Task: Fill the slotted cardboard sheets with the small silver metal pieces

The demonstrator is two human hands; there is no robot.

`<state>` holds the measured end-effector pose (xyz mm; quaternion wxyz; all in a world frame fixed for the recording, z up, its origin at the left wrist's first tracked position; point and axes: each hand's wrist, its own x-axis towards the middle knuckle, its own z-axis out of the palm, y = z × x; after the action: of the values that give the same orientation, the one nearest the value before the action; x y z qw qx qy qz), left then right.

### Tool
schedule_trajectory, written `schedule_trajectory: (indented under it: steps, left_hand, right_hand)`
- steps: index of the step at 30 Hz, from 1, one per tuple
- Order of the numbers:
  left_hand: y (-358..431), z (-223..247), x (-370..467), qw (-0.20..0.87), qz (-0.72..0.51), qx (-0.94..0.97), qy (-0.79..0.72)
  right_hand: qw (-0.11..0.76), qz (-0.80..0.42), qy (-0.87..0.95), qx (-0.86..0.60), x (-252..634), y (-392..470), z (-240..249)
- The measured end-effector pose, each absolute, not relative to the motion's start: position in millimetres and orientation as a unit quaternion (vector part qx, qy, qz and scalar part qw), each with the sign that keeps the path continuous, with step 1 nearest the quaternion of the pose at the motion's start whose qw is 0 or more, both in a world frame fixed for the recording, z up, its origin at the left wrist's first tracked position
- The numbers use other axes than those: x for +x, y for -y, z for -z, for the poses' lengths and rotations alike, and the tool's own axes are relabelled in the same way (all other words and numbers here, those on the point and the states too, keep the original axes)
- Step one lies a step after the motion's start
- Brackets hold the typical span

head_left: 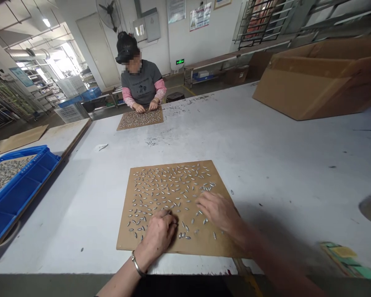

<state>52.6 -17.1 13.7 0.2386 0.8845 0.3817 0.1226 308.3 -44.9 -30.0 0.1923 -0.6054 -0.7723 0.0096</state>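
Note:
A brown cardboard sheet point(170, 194) lies on the table in front of me, covered with many small silvery spindle-shaped metal pieces point(153, 194). Over its lower middle, my left hand point(159, 229) is closed, with the fingertips curled down and hidden; whether a piece is between them I cannot make out. A bracelet circles that wrist. My right hand point(218, 210) reaches over the right half with its fingers stretched out and lowered near loose pieces; it is slightly blurred. Close to its fingertips is a small cluster of pieces point(208, 186). Pieces lie more sparsely between the hands.
Across the table a person point(142, 82) works with both hands over another piece-covered sheet point(139, 119). A blue crate point(21, 194) stands at left, a large cardboard box point(309, 86) at back right. A green-yellow packet point(348, 260) lies near the right front edge.

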Motion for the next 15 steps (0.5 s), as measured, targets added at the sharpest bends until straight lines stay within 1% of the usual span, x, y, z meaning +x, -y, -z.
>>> schedule_trajectory:
  steps: [3,5,9,15]
  left_hand:
    - [27,-8,53,0.226,-0.110,0.891,-0.379]
    - [36,-1,56,0.196,-0.100,0.898,-0.381]
    - [48,15,60,0.100,-0.095,0.907,-0.398]
    - [57,29,61,0.031,-0.120,0.908,-0.399]
  right_hand:
    - [0.207,-0.019,0.814,-0.542,294,62,28]
    - [0.213,0.002,0.822,-0.528,286,70,32]
    - [0.218,0.057,0.806,-0.548,274,68,41]
    - [0.230,0.121,0.783,-0.565,259,53,40]
